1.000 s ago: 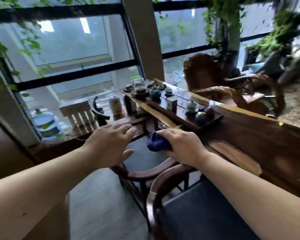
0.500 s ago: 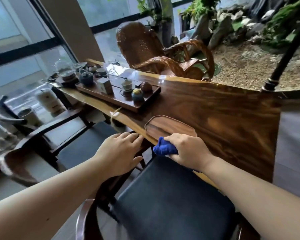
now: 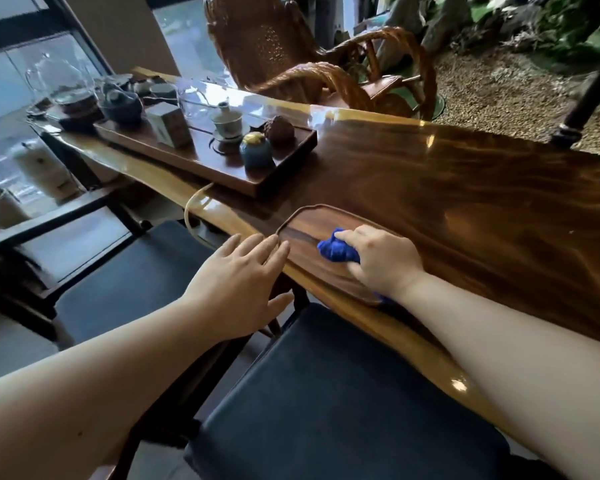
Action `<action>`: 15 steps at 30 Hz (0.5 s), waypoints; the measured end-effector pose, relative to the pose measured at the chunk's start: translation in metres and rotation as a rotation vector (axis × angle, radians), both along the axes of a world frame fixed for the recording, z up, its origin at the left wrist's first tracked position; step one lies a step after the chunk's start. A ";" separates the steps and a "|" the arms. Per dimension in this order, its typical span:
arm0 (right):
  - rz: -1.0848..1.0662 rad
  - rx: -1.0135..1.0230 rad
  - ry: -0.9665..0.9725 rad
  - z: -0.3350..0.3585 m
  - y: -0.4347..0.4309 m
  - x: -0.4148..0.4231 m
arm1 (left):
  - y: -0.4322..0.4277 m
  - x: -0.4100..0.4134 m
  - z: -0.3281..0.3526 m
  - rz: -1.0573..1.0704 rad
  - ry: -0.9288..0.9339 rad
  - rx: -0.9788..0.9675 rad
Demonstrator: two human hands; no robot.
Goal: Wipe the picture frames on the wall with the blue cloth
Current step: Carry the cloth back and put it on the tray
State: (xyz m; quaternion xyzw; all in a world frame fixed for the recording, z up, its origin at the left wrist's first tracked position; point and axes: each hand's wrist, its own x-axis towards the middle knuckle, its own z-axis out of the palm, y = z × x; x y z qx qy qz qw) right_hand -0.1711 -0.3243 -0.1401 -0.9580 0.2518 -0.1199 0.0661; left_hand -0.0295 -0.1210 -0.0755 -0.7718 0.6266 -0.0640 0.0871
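My right hand is closed around a bunched blue cloth and rests on a shallow oval wooden tray near the front edge of a long polished wooden table. My left hand hovers flat with fingers spread, just left of the tray at the table's edge, holding nothing. No picture frame or wall is in view.
A dark tea tray with cups, a blue jar, a small box and teapots sits at the table's left. Dark cushioned chairs stand below my arms. A rattan rocking chair and a gravel garden lie behind the table.
The view has swung right and down from the windows to the table. My right hand with the cloth has moved forward onto the oval tray; my left hand followed to the table's edge.
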 end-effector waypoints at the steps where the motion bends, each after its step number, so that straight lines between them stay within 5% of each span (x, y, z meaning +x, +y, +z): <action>1: 0.005 -0.013 0.010 -0.007 -0.003 0.010 | 0.000 0.004 -0.006 0.017 0.004 0.008; 9: 0.056 -0.182 0.104 -0.049 -0.018 0.073 | 0.010 0.035 -0.037 0.051 -0.007 -0.033; 15: -0.001 -0.039 0.230 -0.067 -0.013 0.079 | 0.020 0.050 -0.055 0.160 0.006 0.018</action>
